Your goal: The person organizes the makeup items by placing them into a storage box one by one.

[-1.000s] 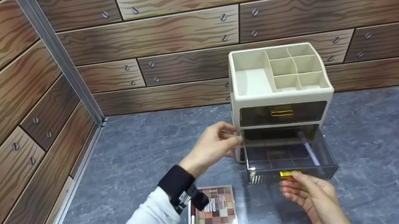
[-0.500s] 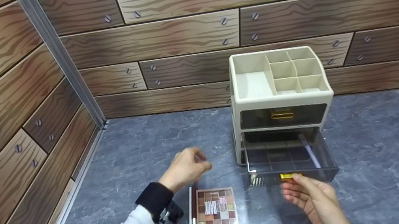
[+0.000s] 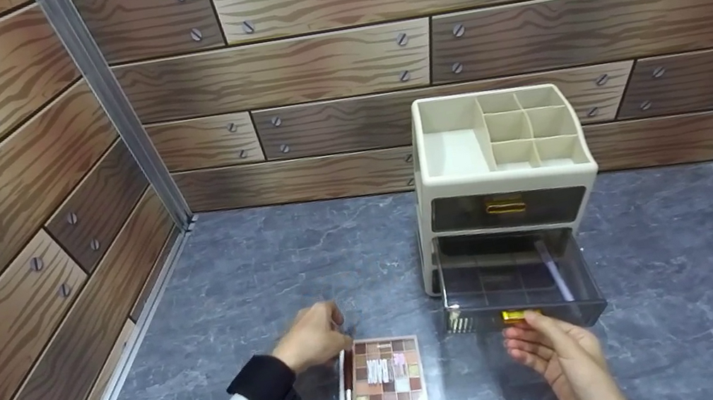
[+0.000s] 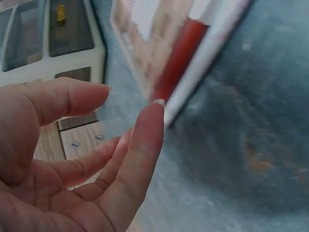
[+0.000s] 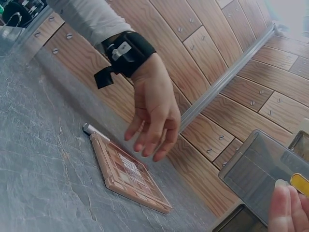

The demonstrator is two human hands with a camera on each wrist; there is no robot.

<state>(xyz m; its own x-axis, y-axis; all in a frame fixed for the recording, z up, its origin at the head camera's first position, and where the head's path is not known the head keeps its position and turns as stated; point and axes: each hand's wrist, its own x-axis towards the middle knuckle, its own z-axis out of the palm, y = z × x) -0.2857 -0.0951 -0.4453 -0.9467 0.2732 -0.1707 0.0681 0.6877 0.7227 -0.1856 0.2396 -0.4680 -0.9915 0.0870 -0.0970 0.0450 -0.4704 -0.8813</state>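
The left hand (image 3: 310, 337) hovers with loose, empty fingers just above the slim tube (image 3: 343, 395) lying against the eyeshadow palette (image 3: 386, 375). The right hand (image 3: 560, 355) pinches the gold handle (image 3: 513, 315) of the lower drawer (image 3: 521, 288) (1 of 2), holding it pulled out.

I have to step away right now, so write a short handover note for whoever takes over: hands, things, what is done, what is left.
Left hand: open, holding nothing, hovering over the slim tube beside the eyeshadow palette.
Right hand: fingers at the yellow handle of the lower drawer; grip unclear.
Organizer: lower drawer pulled out, a thin stick inside; upper drawer closed.
Done: drawer open.
Left, probably: put tube and palette away, close the drawer.
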